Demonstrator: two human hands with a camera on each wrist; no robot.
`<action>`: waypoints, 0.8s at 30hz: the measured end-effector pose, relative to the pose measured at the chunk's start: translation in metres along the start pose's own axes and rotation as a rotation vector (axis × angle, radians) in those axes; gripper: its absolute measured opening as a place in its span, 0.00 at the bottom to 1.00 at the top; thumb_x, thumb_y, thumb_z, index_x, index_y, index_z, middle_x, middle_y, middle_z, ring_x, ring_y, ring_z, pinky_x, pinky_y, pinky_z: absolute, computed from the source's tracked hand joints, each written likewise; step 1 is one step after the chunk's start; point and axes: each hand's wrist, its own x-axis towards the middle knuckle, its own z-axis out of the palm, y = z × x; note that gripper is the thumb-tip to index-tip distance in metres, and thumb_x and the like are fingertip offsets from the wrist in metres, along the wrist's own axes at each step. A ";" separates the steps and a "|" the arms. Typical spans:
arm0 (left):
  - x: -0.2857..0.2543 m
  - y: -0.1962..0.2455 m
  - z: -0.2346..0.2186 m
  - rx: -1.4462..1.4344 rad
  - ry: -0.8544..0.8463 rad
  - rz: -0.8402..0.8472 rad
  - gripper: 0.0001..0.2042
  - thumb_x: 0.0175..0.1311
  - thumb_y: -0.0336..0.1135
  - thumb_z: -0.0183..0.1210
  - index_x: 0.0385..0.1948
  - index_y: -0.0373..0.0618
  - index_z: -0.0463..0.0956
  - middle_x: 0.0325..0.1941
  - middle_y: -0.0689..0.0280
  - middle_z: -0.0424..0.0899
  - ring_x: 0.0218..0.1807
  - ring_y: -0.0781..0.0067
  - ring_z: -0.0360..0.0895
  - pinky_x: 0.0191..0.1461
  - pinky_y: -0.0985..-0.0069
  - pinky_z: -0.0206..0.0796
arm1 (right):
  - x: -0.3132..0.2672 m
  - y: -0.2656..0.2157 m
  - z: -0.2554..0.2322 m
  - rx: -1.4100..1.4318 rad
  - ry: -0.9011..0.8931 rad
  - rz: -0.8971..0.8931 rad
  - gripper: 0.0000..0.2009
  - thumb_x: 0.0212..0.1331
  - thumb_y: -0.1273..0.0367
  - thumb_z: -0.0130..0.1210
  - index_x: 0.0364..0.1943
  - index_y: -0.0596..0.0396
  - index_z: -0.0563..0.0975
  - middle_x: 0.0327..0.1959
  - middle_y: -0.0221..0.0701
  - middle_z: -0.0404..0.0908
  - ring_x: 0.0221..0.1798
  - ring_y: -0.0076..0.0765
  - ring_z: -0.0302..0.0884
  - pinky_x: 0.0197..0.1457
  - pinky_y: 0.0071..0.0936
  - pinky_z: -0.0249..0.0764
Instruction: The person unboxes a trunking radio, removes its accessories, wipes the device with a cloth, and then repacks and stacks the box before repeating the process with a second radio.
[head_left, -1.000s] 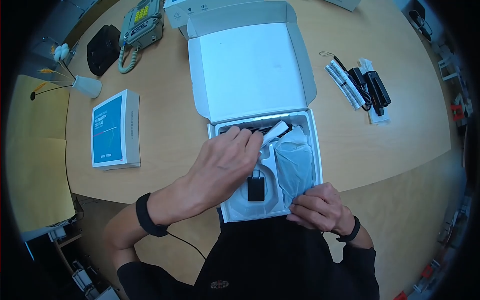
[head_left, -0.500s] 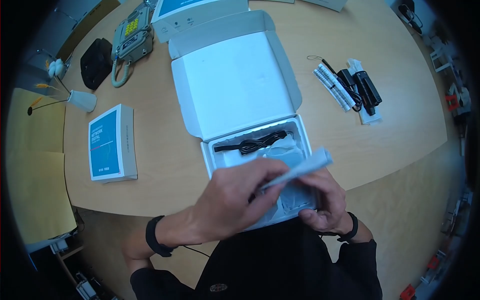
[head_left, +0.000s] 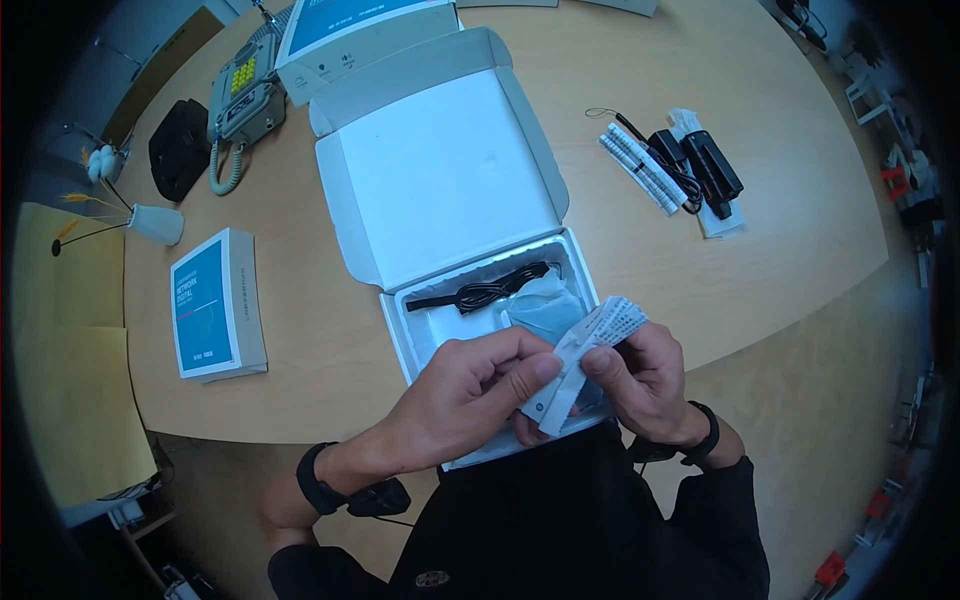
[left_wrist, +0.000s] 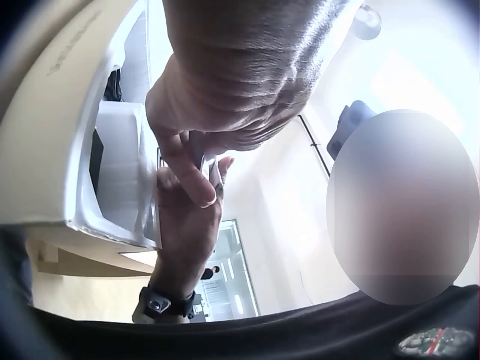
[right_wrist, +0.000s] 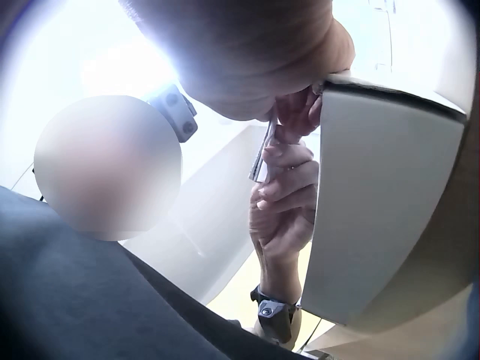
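A folded printed paper (head_left: 565, 385) is pinched by both hands above the front of the open white box (head_left: 395, 335). The left hand (head_left: 465, 395) grips its left side, thumb on top. The right hand (head_left: 645, 385) holds the other side between thumb and fingers. Inside the box, a bundled black cable (head_left: 485, 292) lies at the back, with a wrapped bluish item (head_left: 545, 308) beside it, partly covered by the paper and hands. In the right wrist view the paper (right_wrist: 262, 154) shows edge-on between the hands.
A blue-and-white box (head_left: 205, 305) lies at left, below a vase (head_left: 157, 224), black case (head_left: 180, 150) and telephone (head_left: 245, 100). Another box (head_left: 360, 50) stands behind the lid. At right lie striped sticks (head_left: 640, 168) and a black device (head_left: 712, 168).
The left hand has lifted the paper out of the box, and the right hand has left the box's edge and now holds the paper too. The paper has been turned and lowered, its print showing.
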 end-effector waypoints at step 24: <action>0.017 -0.012 -0.009 0.695 0.408 0.774 0.06 0.65 0.24 0.66 0.39 0.32 0.82 0.32 0.59 0.85 0.29 0.71 0.83 0.33 0.75 0.75 | 0.027 0.003 0.005 -0.081 -0.062 -0.034 0.13 0.67 0.68 0.63 0.49 0.62 0.78 0.44 0.33 0.81 0.46 0.24 0.79 0.51 0.24 0.75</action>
